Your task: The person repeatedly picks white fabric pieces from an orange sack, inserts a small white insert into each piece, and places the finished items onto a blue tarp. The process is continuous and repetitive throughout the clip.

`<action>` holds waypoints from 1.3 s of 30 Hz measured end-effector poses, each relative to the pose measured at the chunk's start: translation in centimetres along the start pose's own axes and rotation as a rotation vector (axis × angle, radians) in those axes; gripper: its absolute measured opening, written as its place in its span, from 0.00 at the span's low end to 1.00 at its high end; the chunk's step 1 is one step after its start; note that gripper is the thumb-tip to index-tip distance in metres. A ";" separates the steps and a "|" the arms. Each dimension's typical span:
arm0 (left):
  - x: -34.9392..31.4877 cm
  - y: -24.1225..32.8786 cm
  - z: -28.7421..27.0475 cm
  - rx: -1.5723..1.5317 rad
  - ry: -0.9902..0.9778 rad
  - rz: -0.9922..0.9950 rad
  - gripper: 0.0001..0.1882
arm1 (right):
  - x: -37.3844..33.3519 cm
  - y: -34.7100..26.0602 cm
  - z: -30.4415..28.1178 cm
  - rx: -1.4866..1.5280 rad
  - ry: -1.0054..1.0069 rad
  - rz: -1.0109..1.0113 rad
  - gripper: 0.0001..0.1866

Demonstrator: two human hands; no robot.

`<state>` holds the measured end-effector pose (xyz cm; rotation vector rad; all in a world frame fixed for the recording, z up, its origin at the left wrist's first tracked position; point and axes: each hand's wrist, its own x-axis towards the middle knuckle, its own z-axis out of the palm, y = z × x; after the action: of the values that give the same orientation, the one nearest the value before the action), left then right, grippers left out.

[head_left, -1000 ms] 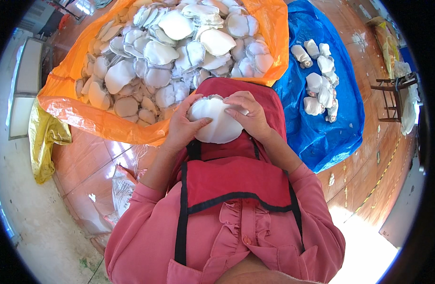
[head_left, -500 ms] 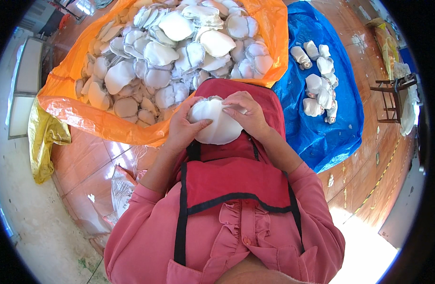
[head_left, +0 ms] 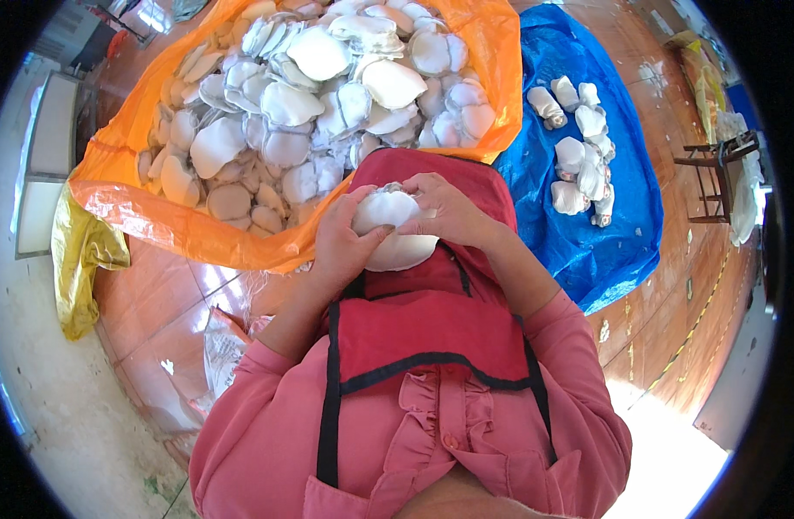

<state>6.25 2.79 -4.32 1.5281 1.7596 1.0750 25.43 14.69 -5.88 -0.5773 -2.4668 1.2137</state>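
Observation:
A white, rounded, soft-looking fabric pad is held over my lap, against the red apron. My left hand grips its left side, with the thumb lying across the front. My right hand is closed on its upper right part, fingers behind and thumb in front. The pad's upper part bulges between the two thumbs, while its lower part hangs out below them. Its back and the fingertips behind it are hidden.
Ahead lies an orange sheet heaped with many similar white pads, some grey-edged. To the right, a blue sheet carries several rolled white bundles. A dark wooden stool stands far right; a yellow sack is at left.
My right hand has moved lower and closer to the left, its thumb now pressing the pad's front. The pad has changed from nearly flat to bulging, with a fold across it.

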 end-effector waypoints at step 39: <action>3.4 0.0 2.5 -0.727 -0.462 -0.327 0.35 | -0.4 3.5 4.9 1.673 0.338 0.394 0.08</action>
<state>7.66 6.65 -5.29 0.8982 1.0724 0.9453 24.25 13.21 -11.60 -0.5841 -0.4824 2.3952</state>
